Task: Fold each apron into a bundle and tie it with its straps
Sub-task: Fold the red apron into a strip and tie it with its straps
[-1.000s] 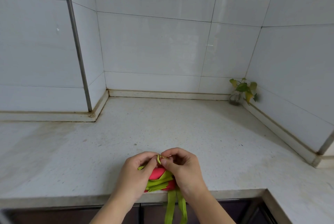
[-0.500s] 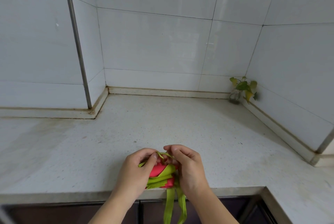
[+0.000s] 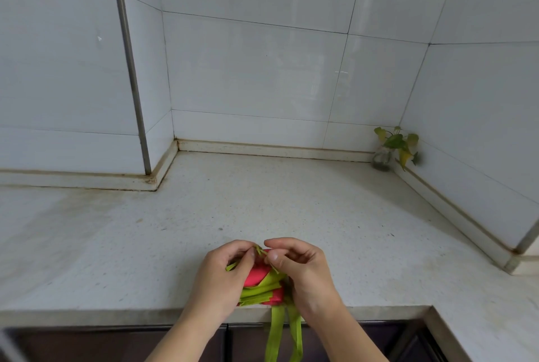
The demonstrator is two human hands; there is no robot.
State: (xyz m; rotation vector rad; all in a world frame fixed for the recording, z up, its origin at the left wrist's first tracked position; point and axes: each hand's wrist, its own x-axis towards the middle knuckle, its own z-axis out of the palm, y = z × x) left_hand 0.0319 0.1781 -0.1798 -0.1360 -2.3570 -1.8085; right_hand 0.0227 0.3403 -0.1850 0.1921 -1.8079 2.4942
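A pink apron folded into a small bundle [image 3: 256,275] lies on the white counter [image 3: 262,210] at its front edge, wrapped by lime-green straps [image 3: 258,293]. My left hand [image 3: 224,274] pinches a green strap end at the bundle's top left. My right hand [image 3: 303,268] pinches the other strap end beside it, thumb against forefinger. Two green strap lengths [image 3: 284,335] hang down over the counter edge below my right wrist. Both hands hide much of the bundle.
White tiled walls close the counter at the back and right. A metal strip [image 3: 131,69] runs down the left wall corner. A small glass jar with a leafy plant [image 3: 392,148] stands in the back right corner. Dark cabinet fronts [image 3: 116,344] lie below.
My fingertips have shifted on the strap ends at the bundle's top, drawing slightly apart. The bundle stays in place at the counter edge.
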